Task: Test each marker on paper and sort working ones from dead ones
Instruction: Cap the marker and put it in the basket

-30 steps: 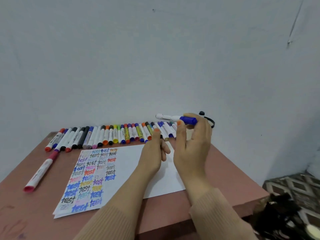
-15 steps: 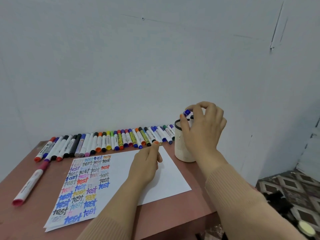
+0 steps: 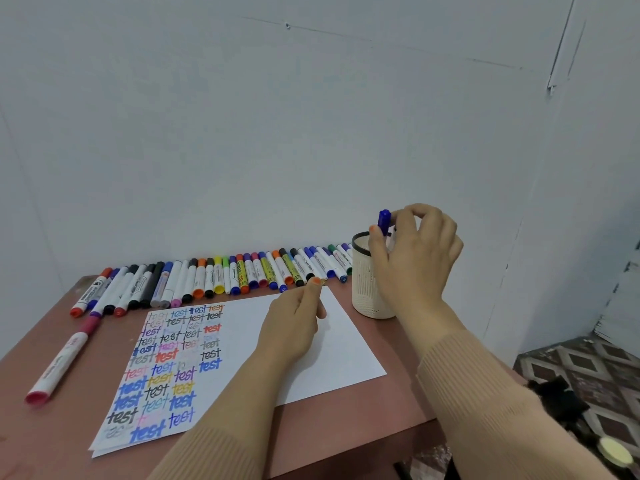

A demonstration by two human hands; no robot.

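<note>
A white sheet of paper (image 3: 339, 355) lies on the table, its left part filled with "test" written in many colours. A long row of markers (image 3: 221, 275) lies along the wall behind it. A white mesh cup (image 3: 367, 292) with a black rim stands at the paper's far right corner. My right hand (image 3: 415, 258) pinches a blue-capped marker (image 3: 383, 221) upright, cap up, with its lower end inside the cup. My left hand (image 3: 294, 327) rests on the paper with loosely curled fingers, holding nothing, its fingertips close to the marker row.
A single pink-capped marker (image 3: 60, 363) lies apart at the left on the reddish-brown table (image 3: 52, 438). The table's right edge runs just past the cup, with patterned floor and a dark object below. The white wall stands directly behind the markers.
My right hand carried the blue marker from lying level above the row over to the right and turned it upright into the cup. My left hand stayed on the paper.
</note>
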